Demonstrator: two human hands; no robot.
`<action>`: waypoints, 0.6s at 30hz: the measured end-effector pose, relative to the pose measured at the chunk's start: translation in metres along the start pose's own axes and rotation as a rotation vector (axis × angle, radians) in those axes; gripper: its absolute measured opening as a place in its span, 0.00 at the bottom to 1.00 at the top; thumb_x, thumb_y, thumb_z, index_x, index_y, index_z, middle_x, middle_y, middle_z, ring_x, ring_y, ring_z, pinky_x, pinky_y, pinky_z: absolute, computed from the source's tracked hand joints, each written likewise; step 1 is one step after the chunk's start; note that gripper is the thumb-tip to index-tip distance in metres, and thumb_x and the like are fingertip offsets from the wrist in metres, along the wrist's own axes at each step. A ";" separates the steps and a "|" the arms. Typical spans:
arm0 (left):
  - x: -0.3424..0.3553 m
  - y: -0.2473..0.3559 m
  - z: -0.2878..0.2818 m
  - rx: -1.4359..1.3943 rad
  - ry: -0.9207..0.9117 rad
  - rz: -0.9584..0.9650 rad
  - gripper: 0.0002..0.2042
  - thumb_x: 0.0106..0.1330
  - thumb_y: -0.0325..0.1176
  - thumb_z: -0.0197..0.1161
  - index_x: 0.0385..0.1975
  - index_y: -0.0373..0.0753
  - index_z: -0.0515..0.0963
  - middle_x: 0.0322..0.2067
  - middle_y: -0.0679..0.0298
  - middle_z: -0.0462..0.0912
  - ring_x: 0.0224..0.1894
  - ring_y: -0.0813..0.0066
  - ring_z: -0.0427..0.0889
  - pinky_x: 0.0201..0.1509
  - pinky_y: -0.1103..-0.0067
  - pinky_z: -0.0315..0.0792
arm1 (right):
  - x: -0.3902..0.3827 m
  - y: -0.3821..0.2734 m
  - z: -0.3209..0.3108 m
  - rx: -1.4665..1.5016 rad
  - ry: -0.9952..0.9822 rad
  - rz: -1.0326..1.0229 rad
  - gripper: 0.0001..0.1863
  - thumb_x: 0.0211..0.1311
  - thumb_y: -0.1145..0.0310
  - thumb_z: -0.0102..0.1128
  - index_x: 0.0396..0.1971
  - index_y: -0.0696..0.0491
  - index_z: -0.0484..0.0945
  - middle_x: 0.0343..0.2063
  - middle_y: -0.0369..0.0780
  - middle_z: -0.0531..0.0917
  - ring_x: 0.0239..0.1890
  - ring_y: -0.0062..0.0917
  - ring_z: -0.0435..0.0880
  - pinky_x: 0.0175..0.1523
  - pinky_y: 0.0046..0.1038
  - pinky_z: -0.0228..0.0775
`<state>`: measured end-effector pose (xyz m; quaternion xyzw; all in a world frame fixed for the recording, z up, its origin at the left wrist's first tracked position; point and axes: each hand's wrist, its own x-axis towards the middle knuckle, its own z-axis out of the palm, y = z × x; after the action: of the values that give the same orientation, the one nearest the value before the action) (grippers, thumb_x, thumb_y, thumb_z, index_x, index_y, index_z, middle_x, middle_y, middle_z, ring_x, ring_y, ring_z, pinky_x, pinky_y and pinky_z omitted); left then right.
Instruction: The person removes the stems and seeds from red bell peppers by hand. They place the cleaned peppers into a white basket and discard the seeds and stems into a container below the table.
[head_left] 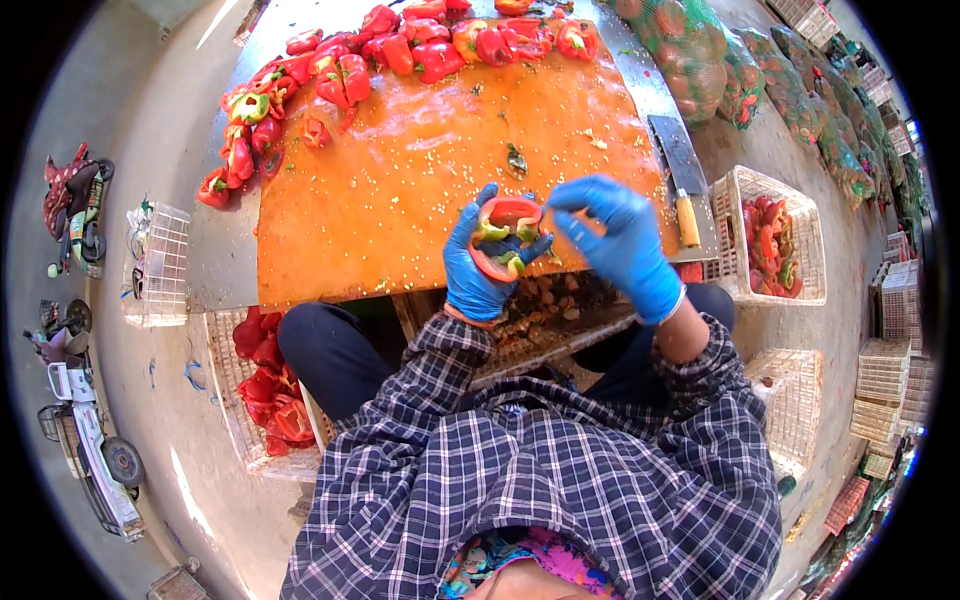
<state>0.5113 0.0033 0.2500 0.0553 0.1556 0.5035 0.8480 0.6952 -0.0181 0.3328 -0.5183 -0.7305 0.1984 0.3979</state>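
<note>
My left hand (474, 262), in a blue glove, is closed around a hollowed red bell pepper (513, 212) above the near edge of an orange cutting board (400, 200). The pepper's cut opening faces up, with green and pale flesh along the inside. Just right of it hovers my right hand (612, 235), also blue-gloved, slightly blurred. Its fingers are bent and look apart from the thumb, with nothing visible between them. Pale seeds and a dark green scrap (516, 160) lie on the board. Red bell peppers (437, 62) are heaped along its far and left edges.
A cleaver (680, 175) with a wooden handle lies right of the board. Crates of red pepper pieces stand at the right (770, 245) and lower left (275, 400). Below the board's near edge sits a container of scraps (555, 310). Net sacks (680, 60) line the far right.
</note>
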 end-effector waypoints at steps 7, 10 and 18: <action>-0.013 0.007 0.001 0.164 0.019 -0.008 0.23 0.73 0.48 0.53 0.60 0.38 0.69 0.55 0.49 0.77 0.56 0.51 0.78 0.58 0.56 0.77 | -0.015 0.018 0.025 -0.070 -0.228 -0.085 0.19 0.50 0.74 0.71 0.44 0.45 0.84 0.43 0.39 0.85 0.34 0.31 0.86 0.37 0.29 0.77; -0.014 0.006 -0.007 0.392 0.023 0.040 0.24 0.74 0.49 0.51 0.59 0.37 0.69 0.53 0.51 0.78 0.55 0.55 0.79 0.57 0.60 0.77 | -0.021 0.029 0.047 -0.308 -0.261 -0.109 0.21 0.45 0.69 0.73 0.44 0.42 0.84 0.42 0.34 0.85 0.33 0.34 0.85 0.37 0.30 0.77; 0.011 -0.010 0.015 -0.138 -0.362 -0.275 0.27 0.75 0.58 0.44 0.57 0.41 0.70 0.53 0.57 0.75 0.56 0.62 0.75 0.63 0.63 0.70 | -0.024 -0.001 0.026 0.068 -0.129 -0.121 0.34 0.54 0.60 0.71 0.62 0.51 0.72 0.62 0.45 0.70 0.64 0.40 0.70 0.68 0.37 0.63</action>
<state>0.5287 0.0089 0.2593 0.0650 -0.0274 0.3747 0.9245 0.6778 -0.0370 0.3084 -0.4456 -0.7774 0.2316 0.3787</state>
